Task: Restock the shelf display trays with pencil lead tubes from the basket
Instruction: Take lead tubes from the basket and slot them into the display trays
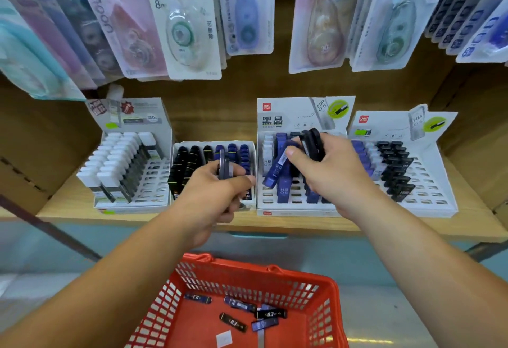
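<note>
Wooden shelf (275,224): four display trays (132,204) in a row. Red basket (324,281) below, loose lead tubes (233,321) on its floor. My right hand (332,171), fingers curled, grips a black-and-blue bundle (312,144) over the third tray (297,208); my left hand (217,191) pinches grey tubes (225,167) before the second tray (214,143).

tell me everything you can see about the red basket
The red basket looks like plastic: lattice walls, solid floor, handle loops at the rim. It sits upright below the shelf edge. Left hand and right hand do not touch it. A few black and blue lead tubes and a white slip lie loose on its floor.
</note>
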